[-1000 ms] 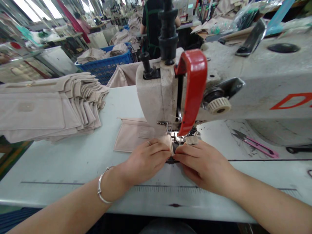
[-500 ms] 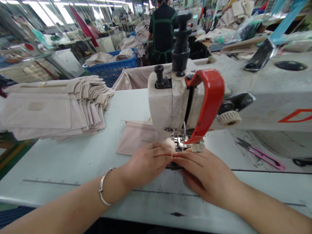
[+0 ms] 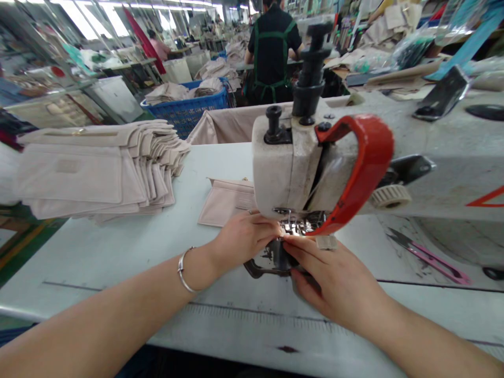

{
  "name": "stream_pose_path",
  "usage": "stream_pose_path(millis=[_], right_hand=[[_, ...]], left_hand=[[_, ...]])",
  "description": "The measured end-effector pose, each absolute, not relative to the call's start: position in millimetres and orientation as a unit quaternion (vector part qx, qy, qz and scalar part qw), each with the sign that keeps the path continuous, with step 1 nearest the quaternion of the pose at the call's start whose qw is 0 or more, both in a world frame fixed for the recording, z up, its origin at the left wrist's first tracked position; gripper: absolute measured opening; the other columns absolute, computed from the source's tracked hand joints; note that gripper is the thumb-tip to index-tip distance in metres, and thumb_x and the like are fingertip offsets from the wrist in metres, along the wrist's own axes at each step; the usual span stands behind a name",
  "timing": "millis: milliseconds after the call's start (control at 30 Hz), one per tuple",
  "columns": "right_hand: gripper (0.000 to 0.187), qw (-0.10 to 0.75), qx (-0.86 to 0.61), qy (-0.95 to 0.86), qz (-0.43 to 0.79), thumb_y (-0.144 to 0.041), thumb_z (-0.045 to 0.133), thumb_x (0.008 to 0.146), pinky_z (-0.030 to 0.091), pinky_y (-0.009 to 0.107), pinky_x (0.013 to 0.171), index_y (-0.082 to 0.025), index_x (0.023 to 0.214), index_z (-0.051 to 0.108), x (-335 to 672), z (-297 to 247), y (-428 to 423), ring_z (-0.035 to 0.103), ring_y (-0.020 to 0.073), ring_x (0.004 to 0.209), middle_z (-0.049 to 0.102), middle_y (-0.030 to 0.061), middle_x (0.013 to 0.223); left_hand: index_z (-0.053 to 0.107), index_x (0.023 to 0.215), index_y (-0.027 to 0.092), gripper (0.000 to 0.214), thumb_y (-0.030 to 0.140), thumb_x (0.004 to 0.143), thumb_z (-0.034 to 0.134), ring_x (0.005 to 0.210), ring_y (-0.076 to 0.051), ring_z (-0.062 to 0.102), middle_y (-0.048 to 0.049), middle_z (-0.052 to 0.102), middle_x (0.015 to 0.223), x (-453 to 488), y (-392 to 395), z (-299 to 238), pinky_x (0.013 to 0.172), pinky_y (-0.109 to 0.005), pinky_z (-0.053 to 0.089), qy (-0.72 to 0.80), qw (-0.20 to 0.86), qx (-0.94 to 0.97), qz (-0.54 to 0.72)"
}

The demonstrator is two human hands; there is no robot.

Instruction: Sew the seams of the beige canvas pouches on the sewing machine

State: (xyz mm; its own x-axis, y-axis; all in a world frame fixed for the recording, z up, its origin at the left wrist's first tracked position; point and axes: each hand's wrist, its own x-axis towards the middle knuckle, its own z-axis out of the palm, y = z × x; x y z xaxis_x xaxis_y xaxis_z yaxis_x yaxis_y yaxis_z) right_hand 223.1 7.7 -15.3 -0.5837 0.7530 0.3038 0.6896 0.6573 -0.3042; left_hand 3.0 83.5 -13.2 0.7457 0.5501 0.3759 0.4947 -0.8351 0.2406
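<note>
Resting on the beige fabric piece [image 3: 221,203], the left hand [image 3: 242,239] has its fingers together and slightly bent beside the presser foot [image 3: 293,227]. The right hand's [image 3: 336,281] fingers, also close together, reach the same spot; whether either hand pinches fabric is hard to tell. The piece lies on the table [image 3: 220,161], partly hidden behind the sewing machine [image 3: 273,168].

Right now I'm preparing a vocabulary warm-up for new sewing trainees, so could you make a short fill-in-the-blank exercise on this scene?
1. The ____ hand, with a silver bracelet at its wrist, touches the beige pouch.
2. The curved bar on the sewing machine is coloured ____.
3. The thread snips beyond the right hand have a ____ handle.
4. The plastic basket beyond the worktable is coloured ____.

Missing words: left; red; pink; blue.
</note>
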Motion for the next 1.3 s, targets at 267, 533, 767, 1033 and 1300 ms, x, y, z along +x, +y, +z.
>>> stream_pose_path(millis=[267, 533, 767, 1033, 1300], right_hand=[[0.037, 0.205, -0.403, -0.889, 0.07, -0.021, 0.05, 0.088, 0.048, 0.052, 0.092, -0.011, 0.122, 0.058, 223, -16, 8, 0.056, 0.0312, 0.109, 0.06, 0.0134, 0.126], [0.032, 0.218, -0.397, -0.888, 0.073, -0.022, 0.05, 0.09, 0.05, 0.049, 0.089, -0.012, 0.118, 0.063, 222, -14, 9, 0.057, 0.0299, 0.108, 0.064, 0.0121, 0.119], [0.042, 0.235, -0.363, -0.898, 0.077, -0.015, 0.05, 0.086, 0.051, 0.048, 0.087, -0.013, 0.128, 0.058, 223, -14, 7, 0.058, 0.0287, 0.107, 0.063, 0.0136, 0.121], [0.039, 0.199, -0.369, -0.905, 0.075, -0.015, 0.05, 0.087, 0.046, 0.048, 0.088, -0.015, 0.125, 0.059, 221, -12, 3, 0.054, 0.0284, 0.106, 0.063, 0.0097, 0.122], [0.017, 0.175, -0.367, -0.907, 0.112, -0.017, 0.053, 0.085, 0.045, 0.046, 0.086, -0.018, 0.098, 0.064, 222, -10, 0, 0.054, 0.0269, 0.103, 0.063, 0.0072, 0.111]], left_hand=[[0.072, 0.095, 0.023, 0.023, 0.032, 0.097, 0.051, 0.094, -0.02, 0.064, -0.0025, 0.07, 0.094, 0, 99, -24, 0.083, -0.034, 0.053, 0.309, 0.03, 0.926, 0.216], [0.07, 0.096, 0.021, 0.016, 0.02, 0.091, 0.055, 0.085, -0.023, 0.064, -0.0042, 0.07, 0.091, 7, 91, -10, 0.076, -0.036, 0.053, 0.349, 0.004, 0.924, 0.158], [0.065, 0.091, 0.02, 0.029, 0.006, 0.071, 0.05, 0.065, -0.017, 0.06, 0.0012, 0.063, 0.071, 18, 65, 30, 0.056, -0.025, 0.044, 0.383, 0.188, 0.901, 0.078], [0.064, 0.088, 0.019, 0.017, 0.012, 0.084, 0.049, 0.083, -0.019, 0.061, -0.0029, 0.064, 0.088, 20, 49, 30, 0.073, -0.031, 0.051, 0.404, 0.205, 0.883, 0.121], [0.052, 0.124, 0.016, 0.031, 0.015, 0.094, 0.041, 0.118, -0.026, 0.049, -0.0098, 0.055, 0.127, 14, 29, 10, 0.099, -0.045, 0.045, 0.36, 0.106, 0.917, 0.136]])
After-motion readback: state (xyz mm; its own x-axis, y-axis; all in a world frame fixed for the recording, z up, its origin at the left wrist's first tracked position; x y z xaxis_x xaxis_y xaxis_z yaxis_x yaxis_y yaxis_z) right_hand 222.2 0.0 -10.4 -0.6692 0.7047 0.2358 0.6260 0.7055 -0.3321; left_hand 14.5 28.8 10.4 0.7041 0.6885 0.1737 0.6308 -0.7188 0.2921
